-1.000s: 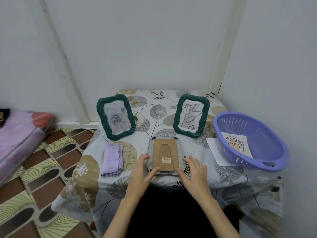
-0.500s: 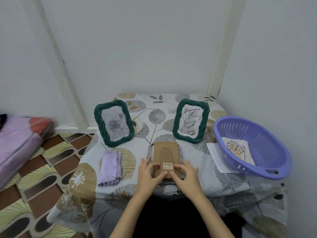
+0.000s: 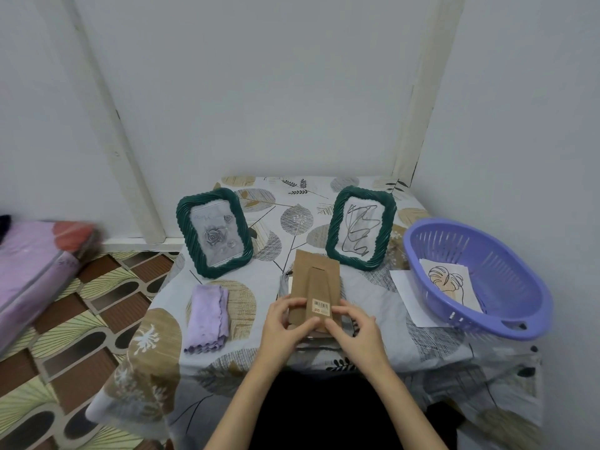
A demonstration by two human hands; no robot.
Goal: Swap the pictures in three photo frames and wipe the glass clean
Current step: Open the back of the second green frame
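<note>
1. Cardboard-brown backing board (image 3: pixel 314 289) with a barcode sticker (image 3: pixel 320 307) is held at its near end by both hands, over the third frame (image 3: pixel 285 287), which lies face down at the worktop's (image 3: pixel 367 297) near edge with only slivers of it visible.
2. Left hand (image 3: pixel 281 324) has its fingers curled round the board's left edge, the grip clamped on the cardboard.
3. Right hand (image 3: pixel 352 331) pinches the board's near right corner, thumb on top beside the sticker.
4. Two green rope-pattern frames stand upright further back: the left frame (image 3: pixel 214 232) shows a grey rose print, the right frame (image 3: pixel 361 227) a black scribble drawing.
5. Lilac basket (image 3: pixel 506 306) sits at the right edge (partly over a white sheet (image 3: pixel 404 295)) and holds a leaf line drawing (image 3: pixel 449 282).
6. Folded lilac cloth (image 3: pixel 207 318) lies on the leaf-print tablecloth, left of the hands and apart from them.
</note>
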